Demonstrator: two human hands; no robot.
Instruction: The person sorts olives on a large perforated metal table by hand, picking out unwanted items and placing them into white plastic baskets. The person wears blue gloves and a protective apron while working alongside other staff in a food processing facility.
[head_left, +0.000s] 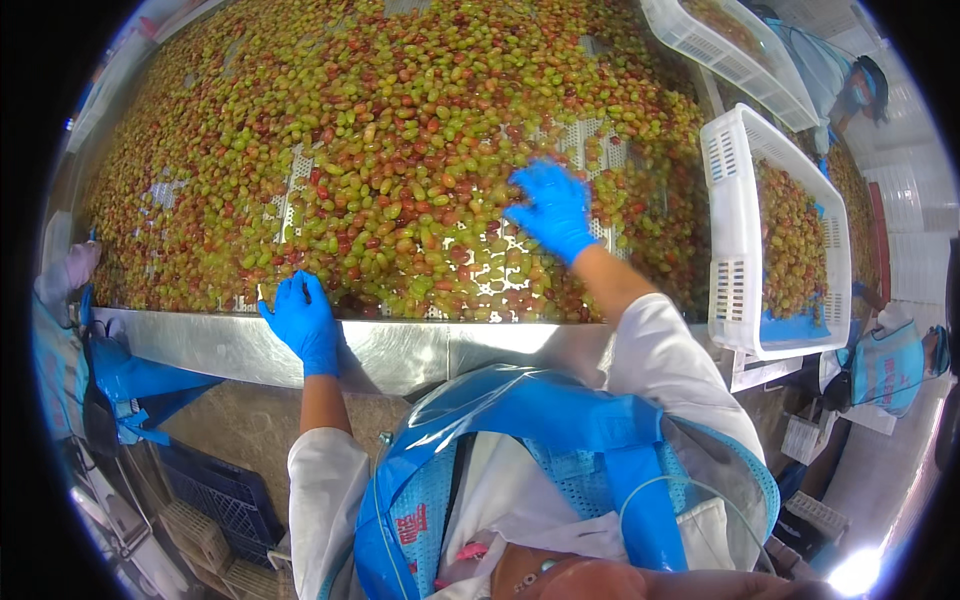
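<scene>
Green and red grapes (405, 172), loose from their stems, cover a wide sorting bed in front of me. White perforated plates (577, 142) show through gaps between them. My left hand (300, 319), in a blue glove, rests at the bed's near metal rim (390, 349), its fingertips reaching the closest grapes. I see nothing held in it. Farther in and to the right, my gloved right hand (553, 206) is spread palm down over the grapes, thumb apart from the fingers. Nothing shows in its grasp, though its palm is hidden.
A white plastic crate (720, 225) with grape bunches stands at the right rim, and another white crate (735, 60) sits behind it. Co-workers in blue vests stand at right (889, 367) and left (60, 360). Dark blue crates (217, 495) lie on the floor at lower left.
</scene>
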